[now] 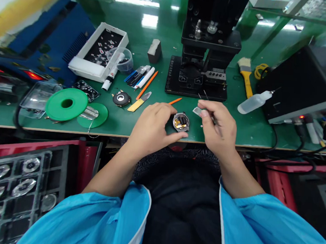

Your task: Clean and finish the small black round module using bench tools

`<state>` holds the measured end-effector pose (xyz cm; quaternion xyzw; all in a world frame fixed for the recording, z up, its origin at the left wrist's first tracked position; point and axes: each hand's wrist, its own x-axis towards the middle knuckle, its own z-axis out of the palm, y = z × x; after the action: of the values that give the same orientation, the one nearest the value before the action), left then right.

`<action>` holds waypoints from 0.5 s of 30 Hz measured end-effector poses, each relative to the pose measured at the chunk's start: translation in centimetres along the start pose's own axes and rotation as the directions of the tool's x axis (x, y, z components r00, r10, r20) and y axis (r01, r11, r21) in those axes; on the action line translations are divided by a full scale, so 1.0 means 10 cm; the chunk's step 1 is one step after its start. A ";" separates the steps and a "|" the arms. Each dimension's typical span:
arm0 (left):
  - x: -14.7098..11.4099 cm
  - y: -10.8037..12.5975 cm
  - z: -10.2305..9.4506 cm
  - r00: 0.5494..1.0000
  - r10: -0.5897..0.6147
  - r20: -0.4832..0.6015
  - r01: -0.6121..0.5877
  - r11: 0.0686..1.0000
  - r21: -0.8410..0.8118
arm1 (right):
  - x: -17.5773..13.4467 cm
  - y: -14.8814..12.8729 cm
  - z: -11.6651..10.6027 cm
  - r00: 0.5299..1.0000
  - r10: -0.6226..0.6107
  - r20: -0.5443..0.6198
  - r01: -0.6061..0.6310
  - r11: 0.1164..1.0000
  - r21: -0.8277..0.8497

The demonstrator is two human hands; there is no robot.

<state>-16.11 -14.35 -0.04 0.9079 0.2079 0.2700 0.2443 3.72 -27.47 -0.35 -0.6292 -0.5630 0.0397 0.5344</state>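
An open round watch case [181, 122] with gold and black parts inside rests on the green bench near its front edge. My left hand [154, 127] is curled round its left side, thumb below it and fingers above. To the right, my right hand [219, 128] pinches a small pale rectangular piece [197, 111] between thumb and fingers. A pair of thin tweezers [205, 94] is also in that hand, its tips pointing away from me. An orange stick [176, 101] lies just beyond the watch case, beside my left fingers.
A black press [196, 89] stands behind my hands. At left are a green solder spool [65, 105], a round black tape measure [121, 98], a knife [139, 101] and a white parts box [88, 71]. Right are a brush [246, 76], a bottle [255, 102] and a black unit [307, 80].
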 end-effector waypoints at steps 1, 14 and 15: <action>0.00 -0.02 0.00 0.997 -0.069 -0.044 0.065 0.994 -0.084 | 0.02 0.01 0.01 0.998 -0.040 0.055 0.045 0.996 -0.083; 0.09 -0.23 -0.01 0.822 -0.522 -0.230 0.134 0.569 -0.811 | 0.04 0.04 0.07 0.973 -0.214 0.091 0.225 0.965 -0.137; 0.10 -0.23 0.00 0.811 -0.533 -0.240 0.135 0.571 -0.810 | 0.04 0.03 0.08 0.970 -0.226 0.094 0.236 0.966 -0.108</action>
<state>-15.93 -11.98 -0.91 0.5681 0.2996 0.4851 0.5934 3.55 -26.60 -0.65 -0.5878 -0.6551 -0.0309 0.4736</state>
